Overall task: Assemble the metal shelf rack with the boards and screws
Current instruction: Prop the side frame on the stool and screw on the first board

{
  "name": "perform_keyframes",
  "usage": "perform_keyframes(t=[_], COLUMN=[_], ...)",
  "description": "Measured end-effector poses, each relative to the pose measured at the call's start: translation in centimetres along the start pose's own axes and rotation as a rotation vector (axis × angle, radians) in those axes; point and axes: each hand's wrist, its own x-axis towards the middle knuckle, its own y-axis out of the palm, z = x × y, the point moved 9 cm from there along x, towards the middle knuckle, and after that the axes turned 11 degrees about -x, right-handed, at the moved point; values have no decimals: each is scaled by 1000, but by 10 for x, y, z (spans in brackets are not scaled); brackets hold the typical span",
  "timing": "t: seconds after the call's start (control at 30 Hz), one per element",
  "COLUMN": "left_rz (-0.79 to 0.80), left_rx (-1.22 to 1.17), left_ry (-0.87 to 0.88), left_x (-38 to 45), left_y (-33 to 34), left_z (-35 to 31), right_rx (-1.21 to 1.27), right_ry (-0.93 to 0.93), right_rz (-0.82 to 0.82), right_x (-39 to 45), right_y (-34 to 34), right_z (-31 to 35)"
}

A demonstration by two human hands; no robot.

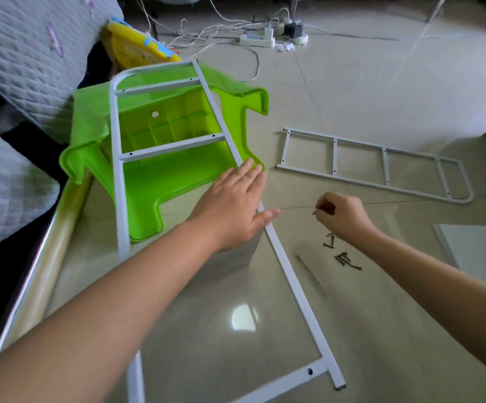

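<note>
**Left hand flat on the frame, right hand pinching a screw**

The white metal ladder-shaped side frame (177, 146) leaned across an overturned bright green plastic stool (160, 181), its lower left rail hidden behind the left forearm and its bottom cut off by the picture's edge. The left hand (236, 205) lay on the frame's right rail with fingers straight and flat, its grip spread apart, thumb over the rail. What sat under the palm could not be made out.

At 3 o'clock from it, the right hand (343, 216) had its fingers curled, grip pinched on a small dark screw (315, 212) whose tip alone showed. Loose dark screws (343, 254) lay on the glossy tiled floor (366, 91) just at 6 o'clock of that hand; their count was hard to tell.

A second white metal side frame (381, 164) lay flat at 2 o'clock, well apart. A white board (480, 248) was cut off at the right edge. A quilted grey bed (18, 68) bounded the left side; a tangle of white cables and a power strip (257, 39) lay at 12 o'clock. Bare floor stretched between the two frames.
</note>
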Motion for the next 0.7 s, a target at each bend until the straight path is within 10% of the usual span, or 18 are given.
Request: perform_keyframes(t=[0.7], left_rz=[-40], left_rx=[-34], left_ry=[73], left_x=[-83], left_y=[-24], left_z=[60], right_rx=[-79], right_ry=[-283], right_rz=[-133], right_x=[-54], right_y=[-43], right_z=[207])
